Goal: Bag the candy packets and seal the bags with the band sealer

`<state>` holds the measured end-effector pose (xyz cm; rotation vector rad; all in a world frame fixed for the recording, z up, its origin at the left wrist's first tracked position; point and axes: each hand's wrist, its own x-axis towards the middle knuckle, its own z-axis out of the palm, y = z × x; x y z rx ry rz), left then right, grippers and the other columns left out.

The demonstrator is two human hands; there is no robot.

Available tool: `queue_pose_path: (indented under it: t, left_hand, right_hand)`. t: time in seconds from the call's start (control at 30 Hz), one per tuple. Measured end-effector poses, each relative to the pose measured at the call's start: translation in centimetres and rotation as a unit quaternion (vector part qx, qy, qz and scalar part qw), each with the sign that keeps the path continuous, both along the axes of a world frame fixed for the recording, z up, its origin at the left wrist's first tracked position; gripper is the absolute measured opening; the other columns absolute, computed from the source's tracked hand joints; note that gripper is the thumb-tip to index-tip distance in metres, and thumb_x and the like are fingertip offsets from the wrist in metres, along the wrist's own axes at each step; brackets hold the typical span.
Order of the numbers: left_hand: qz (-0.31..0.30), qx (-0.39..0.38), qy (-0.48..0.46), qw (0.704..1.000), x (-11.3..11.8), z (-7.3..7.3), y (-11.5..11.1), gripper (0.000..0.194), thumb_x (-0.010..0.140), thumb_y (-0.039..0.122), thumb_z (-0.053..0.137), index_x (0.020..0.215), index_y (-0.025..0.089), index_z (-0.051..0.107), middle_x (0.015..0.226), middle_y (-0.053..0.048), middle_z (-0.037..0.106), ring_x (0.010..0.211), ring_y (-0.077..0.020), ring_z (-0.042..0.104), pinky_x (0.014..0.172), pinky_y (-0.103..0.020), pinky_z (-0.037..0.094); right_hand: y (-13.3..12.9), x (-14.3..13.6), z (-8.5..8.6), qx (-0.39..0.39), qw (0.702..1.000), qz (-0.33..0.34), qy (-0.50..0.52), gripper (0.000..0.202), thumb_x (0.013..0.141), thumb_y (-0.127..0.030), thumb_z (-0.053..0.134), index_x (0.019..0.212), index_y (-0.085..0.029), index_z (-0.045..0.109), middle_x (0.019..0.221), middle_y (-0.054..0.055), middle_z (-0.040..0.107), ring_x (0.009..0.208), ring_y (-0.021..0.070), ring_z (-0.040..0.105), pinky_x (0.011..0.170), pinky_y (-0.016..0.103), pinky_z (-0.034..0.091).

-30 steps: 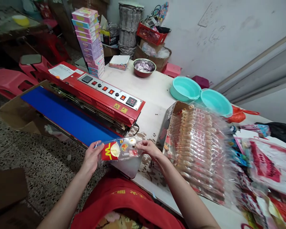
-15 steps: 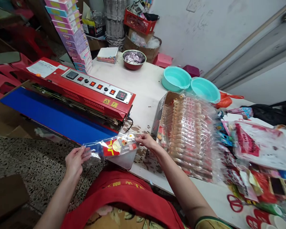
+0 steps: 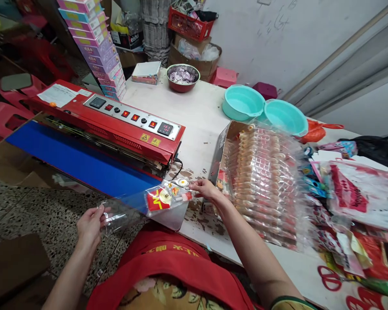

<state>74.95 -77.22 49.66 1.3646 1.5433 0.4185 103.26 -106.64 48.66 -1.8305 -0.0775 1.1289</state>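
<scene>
A long clear plastic bag (image 3: 124, 212) is stretched between my hands over the near end of the blue conveyor belt (image 3: 84, 157). Inside it, toward the right, sit a red piece with a yellow mark (image 3: 157, 200) and small food-shaped pieces, among them a fried egg (image 3: 182, 183). My left hand (image 3: 91, 221) is closed on the bag's unfilled left end. At the other end, beside the egg, my right hand (image 3: 204, 189) pinches the bag between thumb and fingers. Behind the belt stands a red sealing machine (image 3: 116, 125) with lit switches and a digital display.
Right of my right hand, a box (image 3: 218, 148) holds rows of similar filled clear bags (image 3: 261, 181). Two turquoise basins (image 3: 244, 103) stand behind it. Red-handled scissors (image 3: 329, 277) and mixed packaging lie at right. A tall stack of small boxes (image 3: 98, 56) rises behind the machine.
My left hand has moved left and slightly down, drawing the clear bag out straighter. My right hand has shifted a little to the right with its end. The view has turned slightly.
</scene>
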Motion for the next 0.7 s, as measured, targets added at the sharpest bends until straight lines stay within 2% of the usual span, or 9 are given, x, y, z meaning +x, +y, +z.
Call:
queue_pose_path:
  t: [0.07, 0.13, 0.17, 0.23, 0.3, 0.33, 0.4, 0.5, 0.7]
  left_hand:
    - [-0.080, 0.186, 0.093, 0.975, 0.6, 1.1, -0.4, 0.033, 0.073, 0.039, 0.064, 0.096, 0.015, 0.057, 0.103, -0.015, 0.067, 0.095, -0.0294, 0.064, 0.081, -0.048, 0.052]
    - [-0.216, 0.360, 0.118, 0.900, 2.0, 2.3, -1.7, 0.053, 0.074, 0.046, 0.065, 0.114, 0.014, 0.053, 0.127, -0.018, 0.056, 0.120, -0.0320, 0.051, 0.100, -0.052, 0.040]
    - [-0.305, 0.403, 0.105, 0.857, 3.0, 2.7, -2.6, 0.059, 0.074, 0.049, 0.066, 0.120, 0.015, 0.051, 0.135, -0.018, 0.050, 0.128, -0.0320, 0.044, 0.106, -0.052, 0.035]
    - [-0.479, 0.409, 0.072, 0.774, 5.2, 3.1, -4.5, 0.068, 0.072, 0.052, 0.068, 0.127, 0.018, 0.047, 0.144, -0.016, 0.041, 0.136, -0.0321, 0.034, 0.111, -0.052, 0.027]
    - [-0.595, 0.377, 0.072, 0.706, 7.1, 3.0, -6.2, 0.076, 0.068, 0.052, 0.071, 0.132, 0.022, 0.044, 0.147, -0.014, 0.038, 0.138, -0.0336, 0.029, 0.112, -0.057, 0.019]
    - [-0.624, 0.365, 0.081, 0.687, 7.7, 2.8, -6.8, 0.079, 0.067, 0.051, 0.073, 0.134, 0.024, 0.043, 0.147, -0.014, 0.039, 0.137, -0.0343, 0.030, 0.112, -0.058, 0.016]
    - [-0.650, 0.345, 0.103, 0.669, 8.4, 2.4, -7.4, 0.080, 0.066, 0.046, 0.074, 0.136, 0.025, 0.041, 0.143, -0.014, 0.043, 0.131, -0.0339, 0.037, 0.109, -0.057, 0.020]
    - [-0.662, 0.328, 0.136, 0.660, 8.2, 2.3, -7.2, 0.081, 0.066, 0.042, 0.073, 0.138, 0.024, 0.039, 0.143, -0.013, 0.043, 0.124, -0.0337, 0.042, 0.103, -0.051, 0.029]
    - [-0.668, 0.329, 0.165, 0.647, 6.9, 2.2, -6.6, 0.084, 0.068, 0.040, 0.069, 0.142, 0.025, 0.033, 0.145, -0.014, 0.038, 0.124, -0.0339, 0.039, 0.100, -0.049, 0.030]
  right_hand:
    - [0.0, 0.0, 0.1, -0.002, 1.000, -0.001, -0.001, 0.047, 0.052, -0.056, 0.081, 0.060, -0.017, 0.055, 0.063, 0.000, 0.054, 0.062, 0.0119, 0.050, 0.054, 0.024, 0.046]
    - [0.1, 0.1, 0.2, -0.007, 1.000, 0.003, -0.002, 0.048, 0.052, -0.056, 0.081, 0.062, -0.017, 0.056, 0.066, 0.000, 0.056, 0.064, 0.0122, 0.050, 0.054, 0.024, 0.046]
    - [0.1, 0.1, 0.3, -0.010, 1.000, 0.006, -0.002, 0.047, 0.053, -0.057, 0.080, 0.063, -0.017, 0.057, 0.067, 0.000, 0.056, 0.064, 0.0122, 0.050, 0.055, 0.024, 0.046]
    - [0.1, 0.2, 0.4, -0.015, 1.000, 0.013, -0.004, 0.047, 0.055, -0.057, 0.079, 0.064, -0.017, 0.057, 0.067, 0.000, 0.057, 0.065, 0.0116, 0.050, 0.055, 0.023, 0.045]
    - [0.2, 0.2, 0.5, -0.021, 1.000, 0.013, -0.005, 0.046, 0.056, -0.057, 0.079, 0.064, -0.016, 0.058, 0.067, -0.001, 0.057, 0.064, 0.0108, 0.049, 0.056, 0.022, 0.044]
    - [0.2, 0.2, 0.5, -0.023, 1.000, 0.011, -0.004, 0.047, 0.056, -0.056, 0.080, 0.065, -0.016, 0.058, 0.067, -0.001, 0.057, 0.064, 0.0106, 0.049, 0.056, 0.022, 0.043]
    - [0.3, 0.1, 0.5, -0.026, 1.000, 0.004, -0.001, 0.047, 0.054, -0.056, 0.081, 0.065, -0.016, 0.058, 0.067, -0.001, 0.058, 0.064, 0.0103, 0.049, 0.057, 0.022, 0.043]
    - [0.6, 0.0, 0.7, -0.026, 1.000, 0.003, 0.009, 0.048, 0.051, -0.055, 0.083, 0.065, -0.016, 0.059, 0.067, -0.001, 0.059, 0.063, 0.0101, 0.050, 0.057, 0.022, 0.043]
    - [1.0, 0.1, 1.3, -0.019, 0.999, -0.011, 0.026, 0.047, 0.049, -0.052, 0.085, 0.065, -0.016, 0.060, 0.070, 0.001, 0.062, 0.064, 0.0107, 0.051, 0.056, 0.022, 0.042]
